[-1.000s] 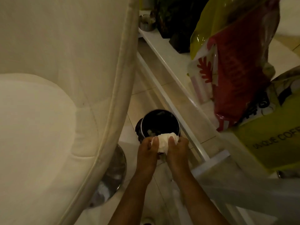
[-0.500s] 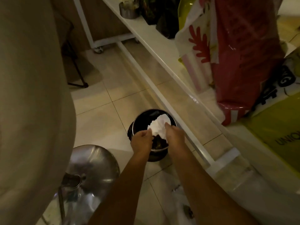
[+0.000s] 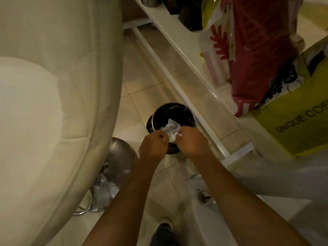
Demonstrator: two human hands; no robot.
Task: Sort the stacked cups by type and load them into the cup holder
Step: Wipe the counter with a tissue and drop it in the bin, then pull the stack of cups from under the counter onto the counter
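Note:
No cups or cup holder show in the head view. A small round metal bin (image 3: 192, 119) with a dark liner stands on the tiled floor. Both my hands hover over its near rim. A crumpled white tissue (image 3: 171, 127) sits between them above the bin's mouth. My right hand (image 3: 192, 142) pinches the tissue's right side. My left hand (image 3: 154, 145) is curled into a fist at the tissue's left edge; whether it grips the tissue is unclear.
A cream upholstered chair (image 3: 58, 86) fills the left, with its chrome base (image 3: 115, 164) beside the bin. A white shelf frame (image 3: 177, 50) runs diagonally on the right, carrying a red bag (image 3: 262, 55) and a yellow-green bag (image 3: 298, 118). My shoe (image 3: 164, 228) shows at the bottom.
The tissue has gone from a tight ball held before the bin to a looser wad over its mouth. My hands stayed together at the bin while the view shifted.

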